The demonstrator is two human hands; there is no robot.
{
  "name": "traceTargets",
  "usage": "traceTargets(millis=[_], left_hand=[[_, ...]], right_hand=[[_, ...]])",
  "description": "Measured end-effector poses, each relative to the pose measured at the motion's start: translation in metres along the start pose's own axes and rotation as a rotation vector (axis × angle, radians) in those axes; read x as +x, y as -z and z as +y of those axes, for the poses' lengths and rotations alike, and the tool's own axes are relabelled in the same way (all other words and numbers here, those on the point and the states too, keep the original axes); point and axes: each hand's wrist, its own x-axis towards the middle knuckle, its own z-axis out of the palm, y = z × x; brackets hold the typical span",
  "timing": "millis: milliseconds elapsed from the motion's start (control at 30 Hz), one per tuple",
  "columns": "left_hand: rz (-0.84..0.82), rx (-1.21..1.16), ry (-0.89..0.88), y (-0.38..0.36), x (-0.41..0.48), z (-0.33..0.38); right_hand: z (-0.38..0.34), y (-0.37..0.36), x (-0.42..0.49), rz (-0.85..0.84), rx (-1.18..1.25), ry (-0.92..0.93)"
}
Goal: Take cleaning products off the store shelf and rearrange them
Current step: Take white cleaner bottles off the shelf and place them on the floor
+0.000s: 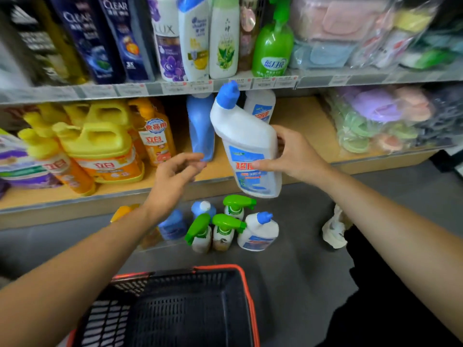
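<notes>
My right hand (293,154) grips a white toilet-cleaner bottle (246,139) with a blue angled cap, held tilted in the air in front of the wooden shelf (300,116). My left hand (175,171) hovers just left of it, fingers loosely curled, holding nothing. On the shelf behind stand a blue bottle (200,126) and another white cleaner bottle (261,106). Several bottles stand on the grey floor below: green-trigger sprays (225,229), a white cleaner bottle (259,231) and blue bottles (175,225).
Yellow and orange detergent jugs (100,144) fill the shelf's left part; bagged sponges (380,118) lie at its right. Shampoo bottles (193,38) line the upper shelf. A black basket with a red rim (248,296) sits on the floor near me.
</notes>
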Motion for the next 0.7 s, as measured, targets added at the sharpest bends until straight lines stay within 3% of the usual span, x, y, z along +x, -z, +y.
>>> traceTargets(millis=[300,467,700], left_hand=[[-0.213,-0.280,0.072,0.053,-0.076,0.102],[-0.187,-0.442,0.159,0.067,-0.108,0.086],[-0.255,-0.687,0.247,0.084,-0.127,0.044]], right_hand=[[-0.047,-0.079,-0.079,-0.306,0.439,-0.140],[-0.042,-0.112,-0.104,-0.424,0.699,-0.256],[-0.021,-0.129,-0.102,-0.583,0.768,-0.359]])
